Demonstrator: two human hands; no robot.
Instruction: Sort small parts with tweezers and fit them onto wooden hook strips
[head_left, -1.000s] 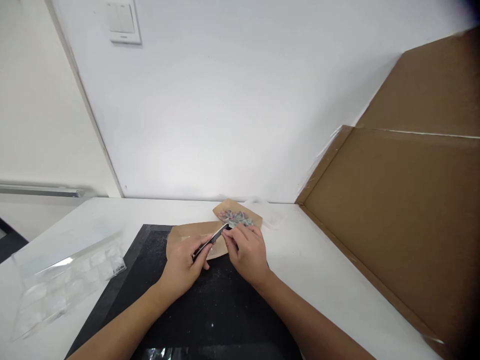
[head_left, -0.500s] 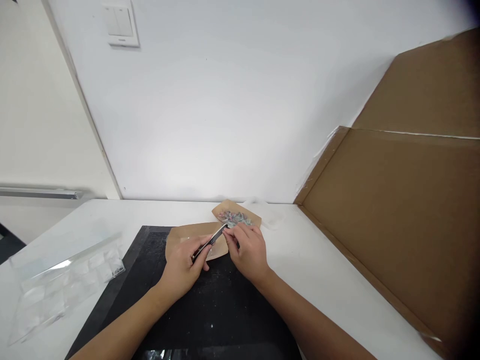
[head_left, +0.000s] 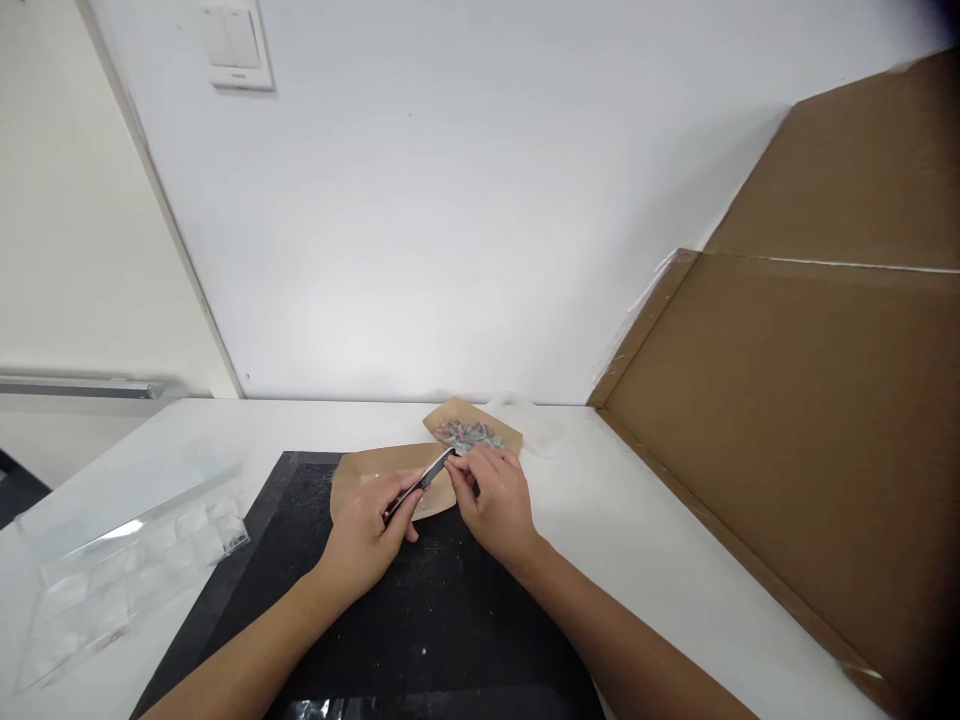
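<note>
A slim black strip (head_left: 429, 477) with a pale upper edge is held slanting above a brown paper tray (head_left: 390, 458); its exact kind does not show. My left hand (head_left: 369, 525) is closed around the strip's near end, thumb on one side and fingers on the other. At the far end, the fingertips of my right hand (head_left: 495, 500) are pinched together on it. Something small and dark peeks out under the right fingers, too hidden to name. Just behind my right hand, a second brown paper tray (head_left: 510, 438) carries a heap of small pink and greenish pieces (head_left: 469, 434).
A black mat (head_left: 435, 620) lies under my arms on the white table (head_left: 660, 600). To the left rests a clear plastic compartment box (head_left: 135, 570). Crumpled clear plastic (head_left: 536, 425) lies near the wall. Large cardboard panels (head_left: 810, 430) stand along the right.
Both hands keep almost the same hold and place on the strip. The view has shifted very slightly.
</note>
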